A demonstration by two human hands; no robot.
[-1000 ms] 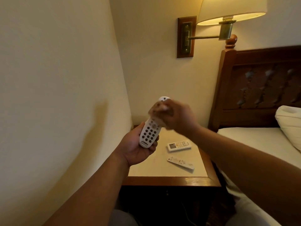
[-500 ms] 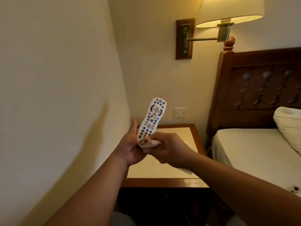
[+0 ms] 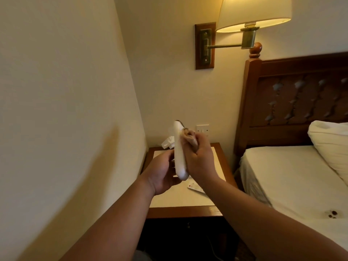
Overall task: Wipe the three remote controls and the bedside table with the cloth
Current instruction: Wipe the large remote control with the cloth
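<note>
Above the bedside table (image 3: 180,201), your left hand (image 3: 161,173) grips the remote (image 3: 179,155) low; your right hand (image 3: 200,161) pinches the cloth (image 3: 190,138) against it — light, rigid, likely slick, so hold its edges.

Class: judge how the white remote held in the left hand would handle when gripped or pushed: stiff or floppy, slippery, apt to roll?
Probably stiff: the remote stands straight with the left hand gripping only its lower end. Likely slippery: its white back looks smooth and rounded. Laid on that curved back, it might rock when pushed.
</note>
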